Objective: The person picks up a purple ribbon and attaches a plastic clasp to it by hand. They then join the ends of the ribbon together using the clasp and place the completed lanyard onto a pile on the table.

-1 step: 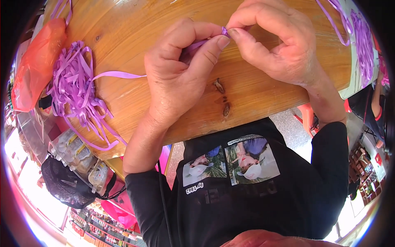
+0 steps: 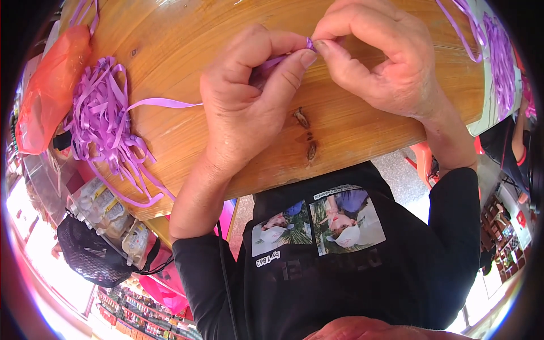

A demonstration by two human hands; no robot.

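My left hand (image 2: 243, 93) pinches a purple ribbon (image 2: 310, 44) between thumb and forefinger, above the wooden table. A small folded or knotted bit of it sticks up at the fingertips. Touching that bit from the right, my right hand (image 2: 388, 62) has its thumb and forefinger pressed together, with the fingers curled into a ring. What exactly its tips grip is too small to make out apart from the ribbon. A flat purple strand (image 2: 164, 102) runs from behind my left hand to a tangled pile of purple ribbons (image 2: 102, 113) on the left.
Both forearms cross the near edge of the wooden table (image 2: 351, 130). A translucent red plastic bag (image 2: 54, 93) lies beside the pile. At the right, more purple ribbons (image 2: 501, 68) lie on a whitish tray (image 2: 486, 123). A black mesh bag (image 2: 90, 255) is at lower left.
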